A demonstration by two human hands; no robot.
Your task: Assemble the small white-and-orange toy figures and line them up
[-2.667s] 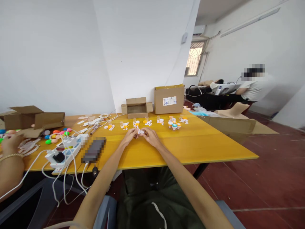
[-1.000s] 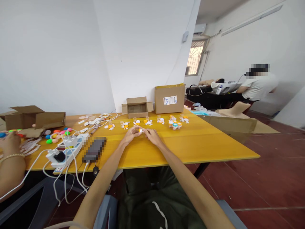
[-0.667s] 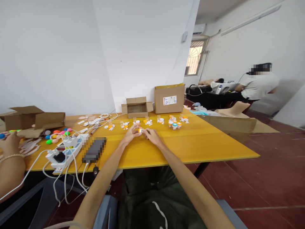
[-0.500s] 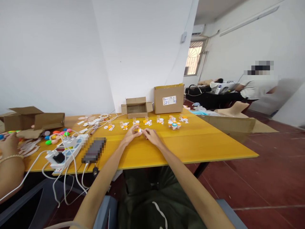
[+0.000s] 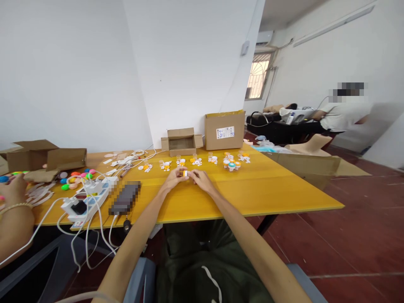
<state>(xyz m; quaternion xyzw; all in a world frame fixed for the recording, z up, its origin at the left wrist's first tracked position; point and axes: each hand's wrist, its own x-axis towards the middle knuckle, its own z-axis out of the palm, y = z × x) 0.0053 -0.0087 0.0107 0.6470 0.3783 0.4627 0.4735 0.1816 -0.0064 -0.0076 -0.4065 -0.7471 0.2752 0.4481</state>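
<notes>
Between my two hands, just above the yellow table [image 5: 259, 191], is a small orange-and-white plastic part [image 5: 185, 173]. My left hand [image 5: 174, 178] is closed on it with thumb and fingers. The fingers of my right hand [image 5: 200, 178] are bent together at the part's right side; whether they grip the part or something smaller is hidden. Beyond my hands lies a row of small piles of white and orange parts [image 5: 165, 166], several with a clear cup [image 5: 195, 156]. To the right stands a cluster of round pieces with teal and orange tops [image 5: 231, 166].
An open small carton [image 5: 182, 145] and a larger cardboard box [image 5: 224, 131] stand at the back. On the left are a power strip [image 5: 101, 195] with tangled white cables, a phone [image 5: 125, 198], coloured balls [image 5: 74, 179] and another person's hand [image 5: 14, 191].
My hands stay almost in place around the orange-and-white part, with only a slight shift of the fingers. The view has shifted a little, and the other person's hand at left has moved slightly.
</notes>
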